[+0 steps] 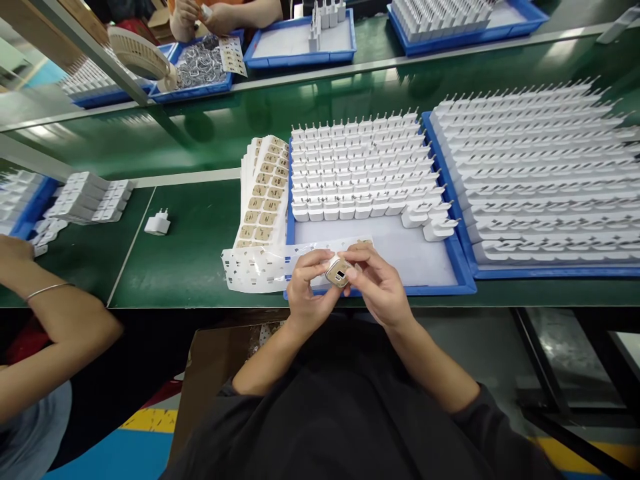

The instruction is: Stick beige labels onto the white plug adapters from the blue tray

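Note:
Both my hands meet at the near edge of a blue tray (pixel 453 257). My left hand (pixel 306 287) and my right hand (pixel 376 283) are closed on one small white charger plug (pixel 339 272) with a gold label on its face. Behind them, several rows of white charger plugs (pixel 363 167) stand in the tray. A fanned stack of label sheets (pixel 263 207) with gold stickers lies just left of the tray, and a peeled backing strip (pixel 320 248) lies across the tray's front.
A second blue tray (pixel 550 272) packed with white plugs sits to the right. A single plug (pixel 158 223) lies on the green bench at left, near a neighbour's arm (pixel 55 313) and more plugs (pixel 85 200). Across the bench another person's hands (pixel 200 15) work over blue trays.

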Demonstrator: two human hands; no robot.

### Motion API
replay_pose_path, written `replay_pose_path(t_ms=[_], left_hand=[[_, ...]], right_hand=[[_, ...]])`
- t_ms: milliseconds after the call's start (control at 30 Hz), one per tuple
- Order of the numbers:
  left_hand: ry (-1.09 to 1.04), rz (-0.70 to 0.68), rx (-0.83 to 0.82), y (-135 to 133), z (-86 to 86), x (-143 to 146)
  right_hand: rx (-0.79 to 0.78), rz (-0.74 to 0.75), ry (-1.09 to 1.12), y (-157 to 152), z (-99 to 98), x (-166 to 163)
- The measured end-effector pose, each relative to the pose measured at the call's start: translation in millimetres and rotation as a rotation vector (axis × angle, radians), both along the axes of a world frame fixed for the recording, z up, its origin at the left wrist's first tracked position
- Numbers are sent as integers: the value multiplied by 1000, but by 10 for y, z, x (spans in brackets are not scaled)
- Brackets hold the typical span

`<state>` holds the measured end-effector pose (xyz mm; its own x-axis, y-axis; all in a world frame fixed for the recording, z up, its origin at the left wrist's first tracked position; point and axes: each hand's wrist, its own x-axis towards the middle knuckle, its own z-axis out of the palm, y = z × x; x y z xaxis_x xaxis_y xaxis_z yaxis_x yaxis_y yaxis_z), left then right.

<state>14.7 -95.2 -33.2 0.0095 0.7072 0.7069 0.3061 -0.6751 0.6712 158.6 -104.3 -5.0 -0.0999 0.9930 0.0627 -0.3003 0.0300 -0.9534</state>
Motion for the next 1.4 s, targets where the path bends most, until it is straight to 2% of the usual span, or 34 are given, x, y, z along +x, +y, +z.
replay_pose_path(t_ms=[167, 333, 767, 967, 1033, 1133, 1233, 1400], left_hand=[[130, 92, 169, 10, 16, 20], [153, 96, 224, 2, 6, 14], [171, 145, 256, -3, -12, 6], [100, 98, 179, -11, 20, 6], [71, 67, 154, -13, 31, -2], [93, 52, 146, -19, 37, -29], [146, 66, 137, -36, 41, -69], [162, 91, 51, -80, 76, -157]], right_hand=[[34, -96, 9, -15, 14, -61], [77, -124, 29, -6, 36, -101], [62, -159, -7, -22, 45, -125], [40, -63, -9, -29, 27, -43], [88, -34, -53, -20, 53, 12], [225, -52, -242, 21, 130, 83], [397, -124, -451, 71, 175, 100], [696, -259, -658, 54, 105, 62]])
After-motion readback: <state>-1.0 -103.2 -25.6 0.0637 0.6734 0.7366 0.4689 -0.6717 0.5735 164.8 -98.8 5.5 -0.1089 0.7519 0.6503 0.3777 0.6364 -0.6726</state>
